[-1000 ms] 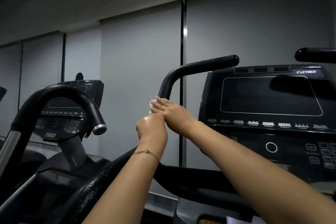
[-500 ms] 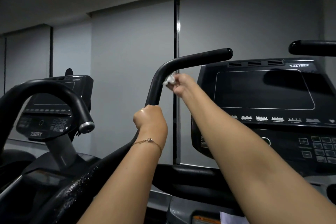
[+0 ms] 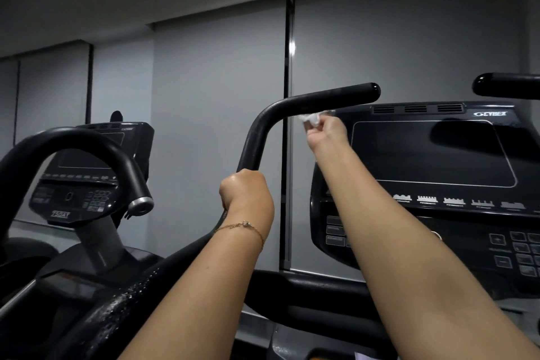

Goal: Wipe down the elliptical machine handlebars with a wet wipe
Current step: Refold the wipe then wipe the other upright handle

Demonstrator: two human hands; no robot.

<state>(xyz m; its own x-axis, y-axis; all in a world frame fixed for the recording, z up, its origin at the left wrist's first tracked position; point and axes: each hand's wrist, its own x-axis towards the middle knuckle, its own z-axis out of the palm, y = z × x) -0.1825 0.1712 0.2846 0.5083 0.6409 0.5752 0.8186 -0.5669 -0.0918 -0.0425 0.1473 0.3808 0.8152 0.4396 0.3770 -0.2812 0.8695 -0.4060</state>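
The handlebar [image 3: 321,100] is being clasped by the left hand [image 3: 247,196]; above that grip, the wet wipe [image 3: 311,118] is being pinched by the right hand [image 3: 327,133].

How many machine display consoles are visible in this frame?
2. The left console sits behind a curved handlebar. The Cybex console is at right, behind the right hand pinching the wet wipe. More may lie outside the frame.
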